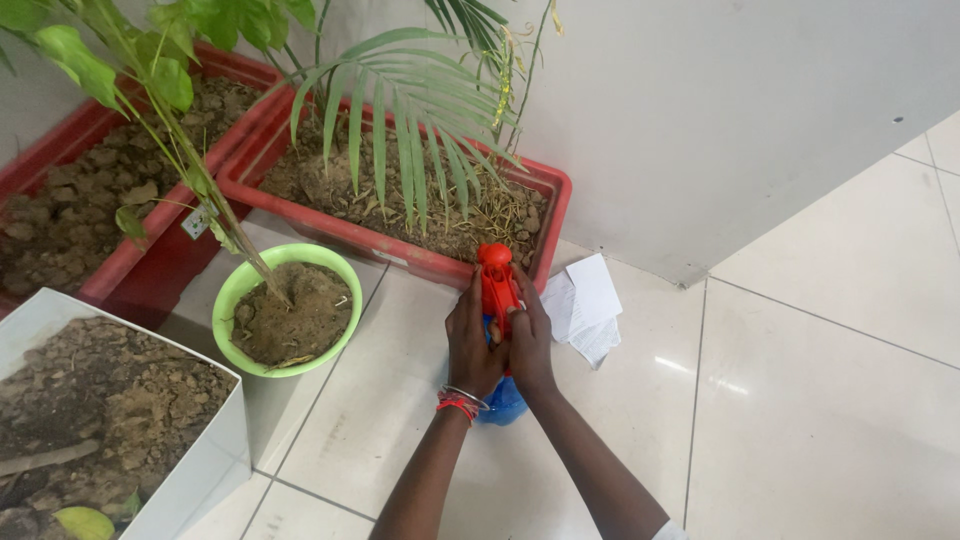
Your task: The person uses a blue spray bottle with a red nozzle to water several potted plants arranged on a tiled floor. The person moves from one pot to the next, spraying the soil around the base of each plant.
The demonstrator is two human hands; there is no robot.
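Both hands wrap around a spray bottle with an orange-red trigger head (495,275) and a blue body (505,402). My left hand (470,340) grips its left side, with red and silver bangles on the wrist. Pressed against the right side is my right hand (530,345). The nozzle points toward a red rectangular planter (555,205) holding a palm plant (410,110) in dry soil.
A green round pot (232,295) of soil with a thin stem stands left. A second red planter (60,150) lies at the far left, a white box planter (205,460) at the bottom left. Folded white paper (585,305) lies on the tiled floor beside a white wall.
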